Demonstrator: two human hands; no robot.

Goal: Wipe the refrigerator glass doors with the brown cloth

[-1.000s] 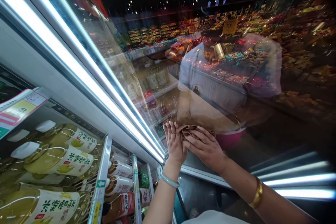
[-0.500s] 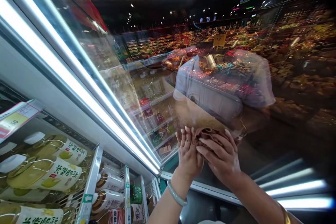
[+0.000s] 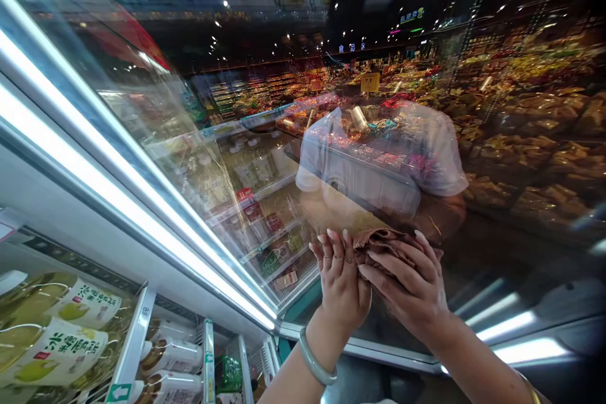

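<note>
Before me stands a dark glass panel [image 3: 379, 202] that mirrors a person in a white shirt. My left hand [image 3: 338, 281], with a pale green bangle [image 3: 316, 356] on its wrist, is raised against the glass, fingers stretched out and holding nothing. Right beside it, my right hand [image 3: 411, 281] presses a bunched brown cloth [image 3: 379, 238] on the glass, fingers curved over it. The two hands are close together near the thumbs. Part of the cloth is hidden under the right fingers.
Along the left runs a bright light strip [image 3: 142, 202] on a white frame. Below it, shelves hold large bottles with pear labels [image 3: 61, 353] and smaller brown-and-white bottles [image 3: 173, 356]. A metal bottom rail [image 3: 369, 351] borders the glass. Store goods show in the pane.
The view has turned, so the shelves and reflections sit further left. The right hand and its cloth are slightly further right in the picture, while the left hand has barely shifted.
</note>
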